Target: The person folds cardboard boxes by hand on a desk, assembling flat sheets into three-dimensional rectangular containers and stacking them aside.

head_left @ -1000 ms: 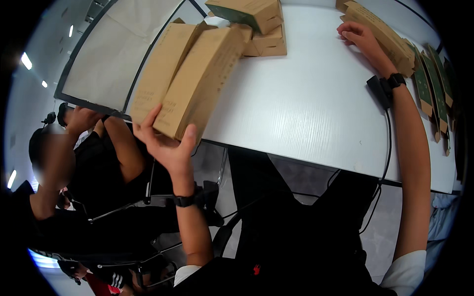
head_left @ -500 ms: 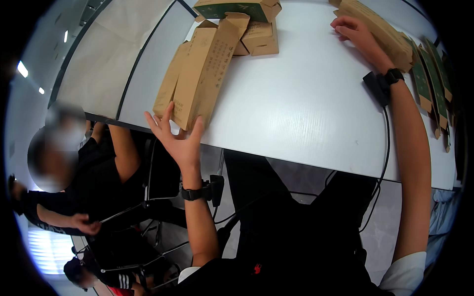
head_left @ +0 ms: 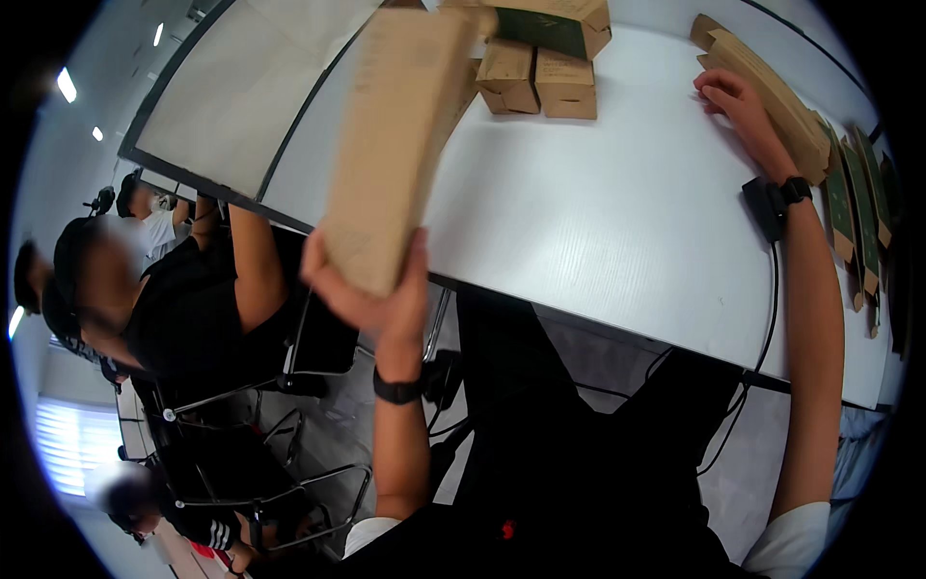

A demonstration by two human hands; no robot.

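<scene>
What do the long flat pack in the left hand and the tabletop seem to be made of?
The long flat pack looks like matte brown cardboard: dull tan face, crisp folded edges. The tabletop seems a smooth white laminate or plastic with faint fine lines; which, I cannot tell.

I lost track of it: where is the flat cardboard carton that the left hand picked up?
In the head view, upper left of centre: the flat cardboard carton is held in the left hand above the white table's near edge, left of the small boxes.

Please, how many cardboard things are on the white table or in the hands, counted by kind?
Flat brown carton held up in the left hand: 1
Small folded brown boxes: 2
Green-sided box on top of them: 1
Stack of flat cartons under the right hand: 1
Total: 5
</scene>
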